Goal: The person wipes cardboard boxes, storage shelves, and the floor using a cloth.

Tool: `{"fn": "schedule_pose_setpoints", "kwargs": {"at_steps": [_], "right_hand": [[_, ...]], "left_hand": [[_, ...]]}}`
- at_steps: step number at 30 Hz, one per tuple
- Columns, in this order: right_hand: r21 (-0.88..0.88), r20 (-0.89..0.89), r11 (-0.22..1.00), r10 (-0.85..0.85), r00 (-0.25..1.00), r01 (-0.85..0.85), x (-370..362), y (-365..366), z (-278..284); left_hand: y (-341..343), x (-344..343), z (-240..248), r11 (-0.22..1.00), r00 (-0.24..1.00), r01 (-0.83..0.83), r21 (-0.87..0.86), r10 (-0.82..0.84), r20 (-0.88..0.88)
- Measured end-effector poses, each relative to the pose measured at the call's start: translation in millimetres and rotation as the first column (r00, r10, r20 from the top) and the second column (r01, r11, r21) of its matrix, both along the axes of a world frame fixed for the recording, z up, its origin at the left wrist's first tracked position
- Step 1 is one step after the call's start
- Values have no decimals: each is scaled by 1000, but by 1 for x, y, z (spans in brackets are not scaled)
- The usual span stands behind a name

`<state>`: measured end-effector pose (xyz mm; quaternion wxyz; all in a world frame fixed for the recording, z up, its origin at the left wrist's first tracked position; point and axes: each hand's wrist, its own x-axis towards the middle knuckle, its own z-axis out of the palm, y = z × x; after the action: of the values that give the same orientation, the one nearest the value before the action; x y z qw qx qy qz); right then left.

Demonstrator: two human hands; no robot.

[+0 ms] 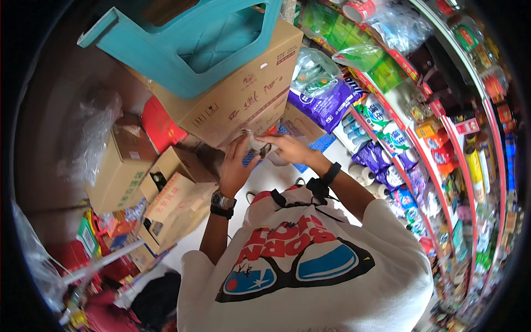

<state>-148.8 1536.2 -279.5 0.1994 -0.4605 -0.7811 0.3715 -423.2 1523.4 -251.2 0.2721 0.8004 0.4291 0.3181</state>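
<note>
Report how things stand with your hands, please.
Left hand, right hand together at pale crumpled material; grips unclear. Large cardboard box close ahead. Teal stool atop it.

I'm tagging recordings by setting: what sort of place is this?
Probably a small shop: shelves of packaged goods on the right, a large purple pack near them, and cardboard boxes at left.

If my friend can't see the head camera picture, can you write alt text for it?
A person's left hand and right hand meet at a crumpled pale thing in front of a cardboard box with a teal plastic stool on it. Stocked shelves curve along the right side, and more cartons stand on the left.
</note>
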Motion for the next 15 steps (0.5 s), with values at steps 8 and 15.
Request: {"fn": "schedule_pose_setpoints", "kwargs": {"at_steps": [8, 15], "right_hand": [[28, -61, 977, 212, 975, -211, 101, -22, 12], [-52, -256, 996, 51, 965, -67, 118, -35, 41]], "left_hand": [[-37, 92, -30, 995, 999, -29, -99, 25, -36], [-56, 123, -36, 993, 992, -101, -61, 96, -77]]}}
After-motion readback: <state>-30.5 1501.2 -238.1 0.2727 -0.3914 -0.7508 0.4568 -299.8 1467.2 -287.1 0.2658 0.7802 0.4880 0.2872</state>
